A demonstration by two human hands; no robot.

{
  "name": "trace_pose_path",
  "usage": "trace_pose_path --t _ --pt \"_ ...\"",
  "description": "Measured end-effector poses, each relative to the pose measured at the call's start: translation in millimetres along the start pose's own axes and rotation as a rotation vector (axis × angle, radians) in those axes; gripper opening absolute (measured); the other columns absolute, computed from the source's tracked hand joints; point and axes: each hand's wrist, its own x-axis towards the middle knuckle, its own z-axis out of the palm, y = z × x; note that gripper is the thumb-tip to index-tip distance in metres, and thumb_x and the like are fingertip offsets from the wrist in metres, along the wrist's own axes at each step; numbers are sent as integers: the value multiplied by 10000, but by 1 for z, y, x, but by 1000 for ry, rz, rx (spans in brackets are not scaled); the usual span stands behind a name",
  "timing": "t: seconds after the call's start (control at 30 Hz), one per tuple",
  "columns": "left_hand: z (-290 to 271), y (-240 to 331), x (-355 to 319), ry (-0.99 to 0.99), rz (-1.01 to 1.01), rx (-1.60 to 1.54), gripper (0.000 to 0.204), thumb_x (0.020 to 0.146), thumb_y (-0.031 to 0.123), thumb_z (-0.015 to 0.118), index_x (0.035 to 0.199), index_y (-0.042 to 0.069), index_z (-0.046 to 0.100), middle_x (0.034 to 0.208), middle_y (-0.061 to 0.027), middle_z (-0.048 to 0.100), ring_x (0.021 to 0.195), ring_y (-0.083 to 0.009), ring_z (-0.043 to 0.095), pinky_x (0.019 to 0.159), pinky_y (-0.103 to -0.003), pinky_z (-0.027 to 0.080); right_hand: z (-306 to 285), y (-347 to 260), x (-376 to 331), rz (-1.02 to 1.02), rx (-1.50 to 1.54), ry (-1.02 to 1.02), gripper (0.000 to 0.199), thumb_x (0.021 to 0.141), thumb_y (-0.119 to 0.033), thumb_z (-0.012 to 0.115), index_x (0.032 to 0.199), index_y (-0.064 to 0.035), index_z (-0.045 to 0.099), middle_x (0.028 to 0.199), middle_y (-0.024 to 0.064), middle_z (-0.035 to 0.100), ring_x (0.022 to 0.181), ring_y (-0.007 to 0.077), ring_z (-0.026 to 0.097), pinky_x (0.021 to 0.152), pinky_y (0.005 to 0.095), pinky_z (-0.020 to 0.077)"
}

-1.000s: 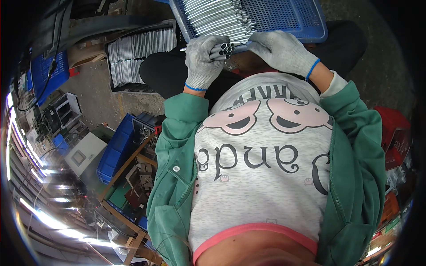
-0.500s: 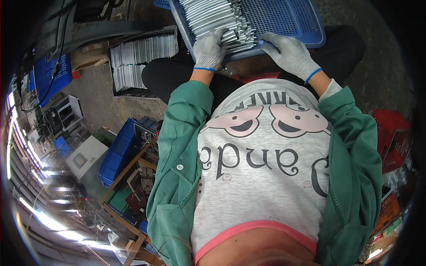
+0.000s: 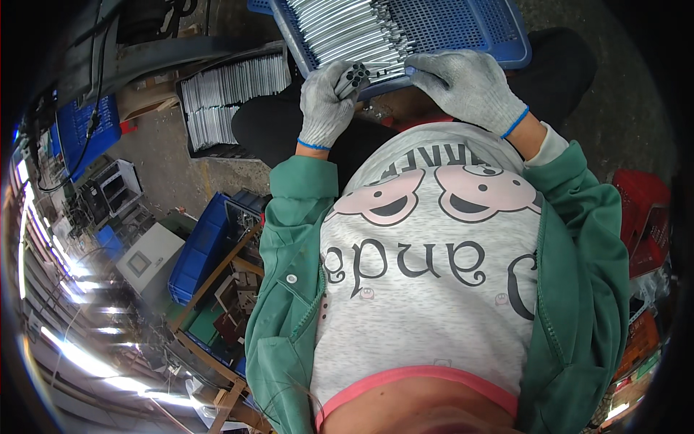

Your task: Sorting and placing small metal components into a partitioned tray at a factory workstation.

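My left hand, in a grey knit glove with a blue cuff, is closed round a small bundle of metal tubes. Their dark hollow ends face toward me, just off the near left part of a blue perforated basket. Inside that basket lies a dense row of thin silvery tubes. At the basket's near edge is my right hand, gloved alike, with thumb and fingers brought together. A bit of blue shows at its fingertips; I cannot make out what it grips.
Left of my knee stands a dark crate with stacked silvery tubes. Farther left are a blue bin, a pale box and a wooden-framed rack. A red crate stands on the right.
My left hand has drawn back from the tubes in the basket, toward me and left, with a bundle now in its grip. My right hand has shifted slightly left.
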Motion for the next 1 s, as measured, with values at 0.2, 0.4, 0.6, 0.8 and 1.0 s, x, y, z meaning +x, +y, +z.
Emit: trace_pose_path --t 0.2,0.4,0.6,0.8,1.0 --pt "-13 27 5 -63 -17 -108 189 787 62 789 971 74 749 959 -57 755 799 -237 690 794 -347 548 3 3 -1 -81 -35 27 239 919 -253 683 1078 -111 791 898 63 788 640 199 704 570 294 537" --pt "-11 28 -1 9 53 -65 245 747 37 785 983 93 752 948 -35 757 816 -215 686 854 -354 526 8 6 2 -69 -118 46 222 972 -302 607 1020 -172 781 794 62 759 577 227 682 541 309 565" --pt "-15 41 3 126 148 -11 281 698 26 761 966 112 755 909 -14 753 813 -200 680 881 -337 496 2 -5 4 -15 -103 -151 244 929 -250 658 1092 -120 783 878 61 777 648 202 696 573 297 537" --pt "-16 46 6 139 180 -48 323 620 48 754 934 121 758 842 2 745 784 -199 681 895 -327 477 1 -2 7 24 -105 -129 227 940 -259 644 1057 -127 787 823 54 768 620 214 686 572 308 537" --pt "-15 45 5 149 172 -42 302 631 55 756 925 120 756 840 5 744 787 -189 682 892 -327 478 -3 -4 10 -33 -80 -107 216 954 -251 609 974 -137 790 806 60 762 601 218 692 564 308 573"
